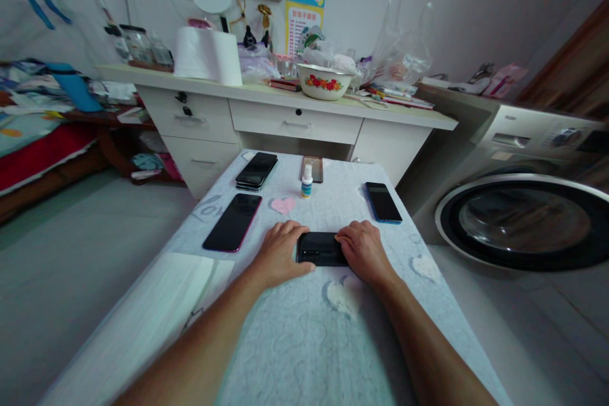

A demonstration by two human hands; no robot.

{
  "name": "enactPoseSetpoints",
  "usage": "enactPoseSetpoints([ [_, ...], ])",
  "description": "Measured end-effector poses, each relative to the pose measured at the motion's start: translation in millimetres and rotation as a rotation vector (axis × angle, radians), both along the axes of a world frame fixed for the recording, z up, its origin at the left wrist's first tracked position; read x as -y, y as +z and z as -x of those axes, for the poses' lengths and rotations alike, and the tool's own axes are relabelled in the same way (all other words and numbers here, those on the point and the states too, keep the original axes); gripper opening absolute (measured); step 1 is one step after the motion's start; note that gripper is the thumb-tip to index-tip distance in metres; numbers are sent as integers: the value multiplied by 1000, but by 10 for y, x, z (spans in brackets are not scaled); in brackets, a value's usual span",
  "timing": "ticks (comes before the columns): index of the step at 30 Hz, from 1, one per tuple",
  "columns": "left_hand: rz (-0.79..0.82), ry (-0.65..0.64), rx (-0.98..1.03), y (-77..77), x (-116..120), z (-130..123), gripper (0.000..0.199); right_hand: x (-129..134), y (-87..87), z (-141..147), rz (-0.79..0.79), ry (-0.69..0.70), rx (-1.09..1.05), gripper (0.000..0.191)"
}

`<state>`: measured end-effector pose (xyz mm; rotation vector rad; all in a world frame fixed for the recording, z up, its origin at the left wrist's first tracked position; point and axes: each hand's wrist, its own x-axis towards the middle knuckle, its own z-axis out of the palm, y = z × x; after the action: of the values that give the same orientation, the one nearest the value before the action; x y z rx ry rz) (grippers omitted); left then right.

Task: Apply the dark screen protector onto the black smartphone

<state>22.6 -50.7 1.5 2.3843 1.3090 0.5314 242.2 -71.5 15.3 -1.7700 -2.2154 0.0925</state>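
Note:
A black phone [322, 248] lies sideways, camera side up, on the cloth-covered table [304, 342]. Its left end is between the thumb and fingers of my left hand [281, 255]. My right hand [364, 250] grips the right end, fingers pressed together and partly covering it. Beyond them stands a small white bottle [307, 183] with a blue label, in front of a clear phone case [312, 169]. A larger phone with a pink edge [233, 222] lies to the left, with a stack of phones [257, 170] behind it. Over on the right is a blue-edged phone [383, 202].
Behind the table is a white desk [295, 120] with a flowered bowl [324, 81], a paper roll [208, 55] and plastic bags [402, 44] on top. A washing machine [523, 190] stands at the right. A bed edge [47, 155] shows at far left.

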Motion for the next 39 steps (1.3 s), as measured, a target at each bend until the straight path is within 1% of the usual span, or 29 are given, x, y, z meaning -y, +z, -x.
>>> enactPoseSetpoints([
  [5,6,3,6,-5,-4,1,61,-27,-28,-70,-29,-39,17,20],
  [12,17,13,14,-10,-3,5,61,-23,4,-127,-35,-139,5,19],
  [19,29,5,12,1,1,12,62,-36,-15,-162,-51,-221,58,21],
  [26,3,5,25,-31,-12,13,62,-35,-29,-100,-48,-164,47,23],
  [33,-6,7,20,-56,-21,18,63,-34,16,30,-41,-100,47,25],
  [39,5,10,15,-39,-13,12,63,-40,17,97,-45,-58,47,25],
])
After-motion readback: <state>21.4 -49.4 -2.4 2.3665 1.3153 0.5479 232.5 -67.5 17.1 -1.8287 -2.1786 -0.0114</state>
